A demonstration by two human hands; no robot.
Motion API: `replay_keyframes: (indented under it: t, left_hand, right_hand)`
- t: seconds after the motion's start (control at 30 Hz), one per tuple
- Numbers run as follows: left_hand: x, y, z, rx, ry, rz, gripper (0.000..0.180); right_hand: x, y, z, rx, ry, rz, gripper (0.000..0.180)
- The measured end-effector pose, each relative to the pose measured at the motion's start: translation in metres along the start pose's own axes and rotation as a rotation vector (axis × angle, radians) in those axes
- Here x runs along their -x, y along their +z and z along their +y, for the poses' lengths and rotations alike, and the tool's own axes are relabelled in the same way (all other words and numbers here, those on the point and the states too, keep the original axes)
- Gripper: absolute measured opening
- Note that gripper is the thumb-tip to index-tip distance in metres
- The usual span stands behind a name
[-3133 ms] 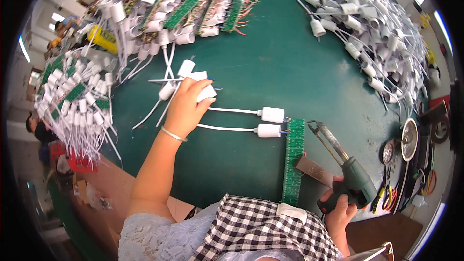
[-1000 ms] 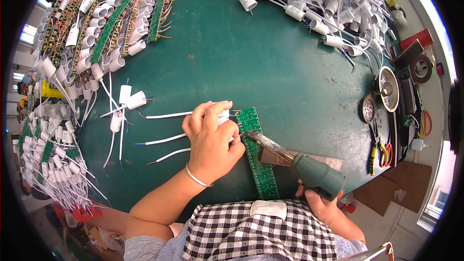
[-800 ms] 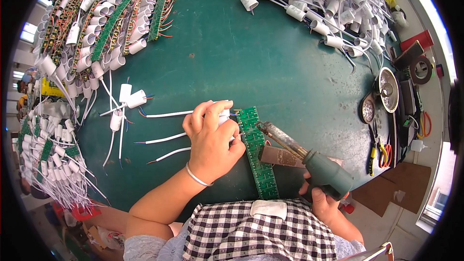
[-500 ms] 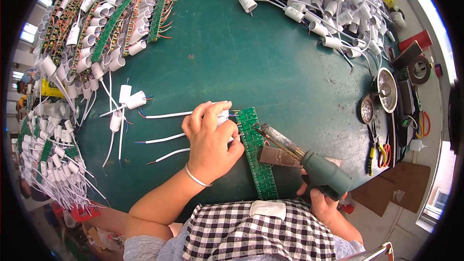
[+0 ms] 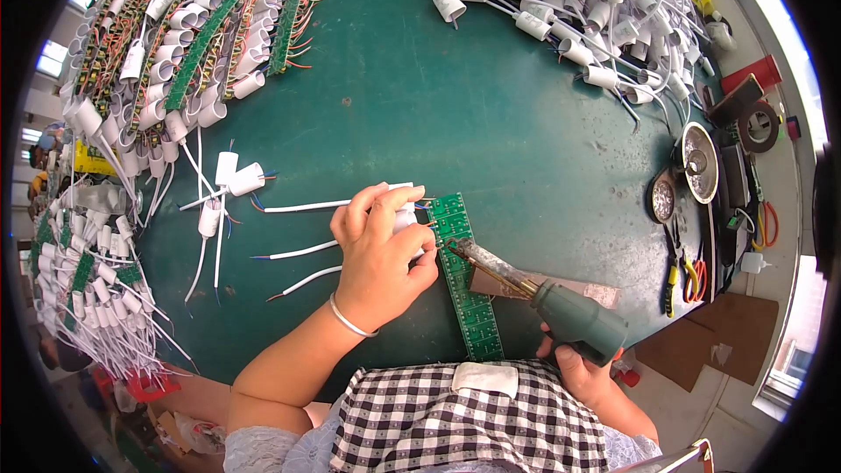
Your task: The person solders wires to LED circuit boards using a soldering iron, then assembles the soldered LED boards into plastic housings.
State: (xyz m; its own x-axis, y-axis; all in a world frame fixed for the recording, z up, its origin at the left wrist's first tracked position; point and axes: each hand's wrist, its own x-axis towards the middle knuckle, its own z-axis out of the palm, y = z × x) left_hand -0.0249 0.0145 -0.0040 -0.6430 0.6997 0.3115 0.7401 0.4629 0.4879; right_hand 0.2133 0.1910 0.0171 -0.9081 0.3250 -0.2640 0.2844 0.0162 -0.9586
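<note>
My left hand [image 5: 383,250] is closed over white plastic cylinders [image 5: 405,219], partly hidden by its fingers. White cables [image 5: 307,208] trail out leftward from under it, ending in bare coloured wires. Thin wires from the cylinders reach the left edge of a long green circuit board strip [image 5: 479,328] lying on the table. In my right hand [image 5: 580,374] is a soldering iron [image 5: 578,320] with a dark green handle. Its tip slants over the left part of the strip, near my left fingertips; whether it touches the board, I cannot tell. A flat brown bar [image 5: 596,293] lies partly beneath the iron.
Loose cabled cylinders [image 5: 210,217] lie to the left. Rows of cylinders with boards [image 5: 203,52] fill the far left, and a big heap [image 5: 604,13] the far right. At the right edge are a metal lamp-like dish [image 5: 700,162], a round tin [image 5: 663,200] and pliers [image 5: 673,285].
The soldering iron has moved left and its tip slightly nearer to me, from the strip's right side to its left part. My left hand has barely shifted.
</note>
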Motion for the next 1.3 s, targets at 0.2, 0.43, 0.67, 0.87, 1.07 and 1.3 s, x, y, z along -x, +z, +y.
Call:
replay_keyframes:
  t: [0.2,0.43,0.67,0.87,1.07,1.3]
  left_hand:
    - [0.001,0.001,-0.001,0.030,-0.016,-0.001,0.014]
    - [0.000,0.001,0.001,0.002,-0.023,-0.023,0.014]
    - [-0.003,0.004,0.001,0.001,-0.018,-0.028,0.014]
    - [0.003,-0.004,-0.003,-0.018,-0.029,0.004,0.012]
    - [0.002,0.006,0.001,0.031,0.031,0.055,0.013]
    - [-0.001,-0.076,-0.043,-0.274,-0.044,0.179,0.030]
  right_hand:
    - [0.000,-0.002,0.002,0.061,0.005,-0.029,0.047]
    - [-0.007,0.008,-0.006,-0.007,-0.035,0.093,0.026]
    - [0.000,-0.005,0.005,0.182,-0.068,0.002,0.050]
    - [-0.007,0.010,0.003,-0.183,-0.132,0.175,0.052]
    - [-0.005,0.019,0.007,-0.031,-0.083,0.420,0.066]
    - [-0.002,0.010,0.013,-0.037,-0.089,0.422,0.067]
